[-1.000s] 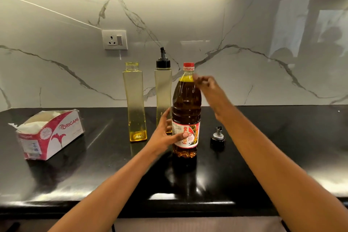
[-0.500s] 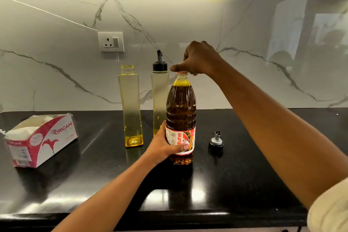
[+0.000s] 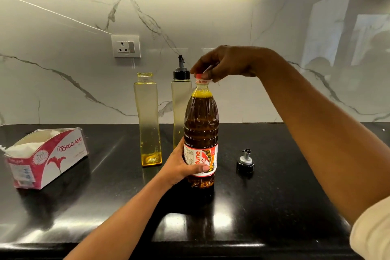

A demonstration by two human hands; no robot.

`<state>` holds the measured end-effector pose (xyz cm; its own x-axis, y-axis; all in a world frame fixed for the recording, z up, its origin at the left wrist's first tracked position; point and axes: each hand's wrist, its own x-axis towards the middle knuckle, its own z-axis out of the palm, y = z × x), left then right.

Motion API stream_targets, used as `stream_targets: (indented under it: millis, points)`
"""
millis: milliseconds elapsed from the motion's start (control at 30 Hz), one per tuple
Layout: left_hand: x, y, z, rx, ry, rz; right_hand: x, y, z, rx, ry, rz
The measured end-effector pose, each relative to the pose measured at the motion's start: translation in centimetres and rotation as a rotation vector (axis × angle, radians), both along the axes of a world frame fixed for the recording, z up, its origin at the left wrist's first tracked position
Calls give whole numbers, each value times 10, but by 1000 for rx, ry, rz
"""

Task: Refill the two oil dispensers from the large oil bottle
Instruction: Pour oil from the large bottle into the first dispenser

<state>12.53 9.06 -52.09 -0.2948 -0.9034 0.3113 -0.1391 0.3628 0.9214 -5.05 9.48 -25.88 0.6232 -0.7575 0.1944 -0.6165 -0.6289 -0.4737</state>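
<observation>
While standing upright on the black tabletop, gripped at the label by the curled left hand and pinched at the red cap by fingertips of the right hand: the large oil bottle. Just behind it, the capped dispenser; left of that, the open dispenser. Off right, apart, a loose pourer cap.

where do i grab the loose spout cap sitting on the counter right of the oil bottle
Take the spout cap by its wide black collar, from above, pinching opposite sides. It stands upright on the counter with the thin spout pointing up, apart from the oil bottle, so the collar is open all round.
</observation>
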Motion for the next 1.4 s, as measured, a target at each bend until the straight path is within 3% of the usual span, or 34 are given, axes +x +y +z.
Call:
stream_targets:
  millis: [67, 133, 200, 267, 600, 733, 900, 1100, 1333, 1400]
  points:
    - [0, 0, -1, 3, 1, -2, 3, -1, 3, -34, -25, -58]
    - [1, -1, -1, 9, 6, -2, 10, -2, 7, -201, -29, -212]
    - [0, 0, -1, 18, 10, 5, 20, -2, 9, -376, 101, -346]
    - [0, 0, -1, 21, 13, 5, 29, -1, 8, -429, 227, -379]
    - [0, 2, -1, 22, 29, -10, 26, 15, 26, -124, 310, -129]
    - [0, 1, -2, 25, 35, -10, 18, 18, 35, -94, 255, -53]
    - [0, 1, -2, 16, 31, -7, -7, 21, 32, -68, 113, -133]
    - [-1, 3, -1, -9, 49, 8, -57, 23, -44, 43, 48, -353]
    - [-2, 5, -2, -38, 64, 15, -79, 26, -184, 233, 277, -438]
    - [-2, 5, -3, -49, 66, 6, -80, 27, -202, 183, 302, -442]
